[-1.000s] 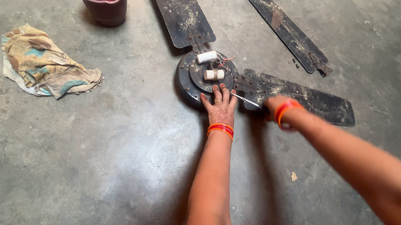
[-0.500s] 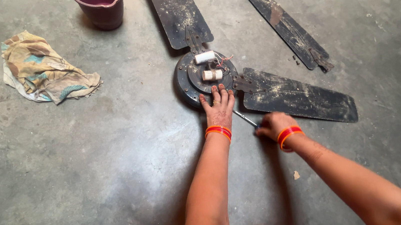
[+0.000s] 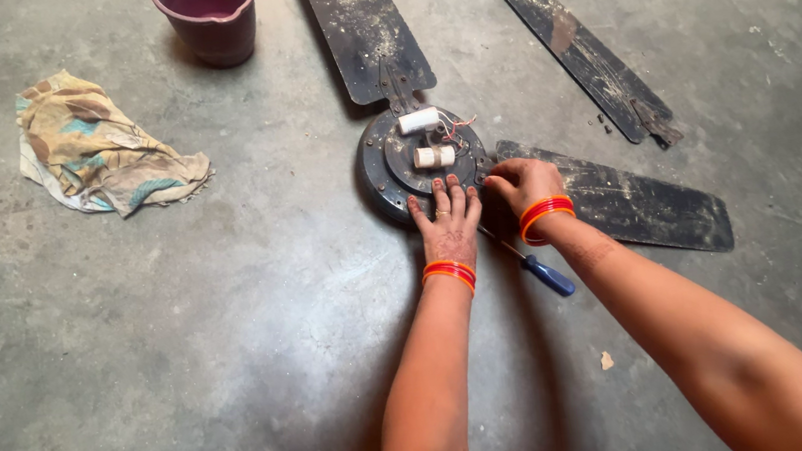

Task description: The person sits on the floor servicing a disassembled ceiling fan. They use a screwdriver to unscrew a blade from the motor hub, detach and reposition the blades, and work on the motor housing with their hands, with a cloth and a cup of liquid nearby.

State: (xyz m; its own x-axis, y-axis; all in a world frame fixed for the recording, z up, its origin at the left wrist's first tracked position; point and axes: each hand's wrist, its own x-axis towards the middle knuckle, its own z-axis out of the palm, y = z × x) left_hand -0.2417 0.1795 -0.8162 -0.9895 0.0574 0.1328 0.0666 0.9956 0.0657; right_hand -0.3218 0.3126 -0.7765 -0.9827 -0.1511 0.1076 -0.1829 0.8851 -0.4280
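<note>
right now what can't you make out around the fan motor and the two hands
- Head view: right hand covers the joint where the blade meets the fan motor; its grip is unclear.
- Left hand hides the motor's near rim.
- Screwdriver tip is hidden under the right wrist.
- Bucket and upper blade are cut off by the top edge.

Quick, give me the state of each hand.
Left hand: open, flat on the fan motor hub.
Right hand: curled at the hub's edge; grip cannot be told.
</note>
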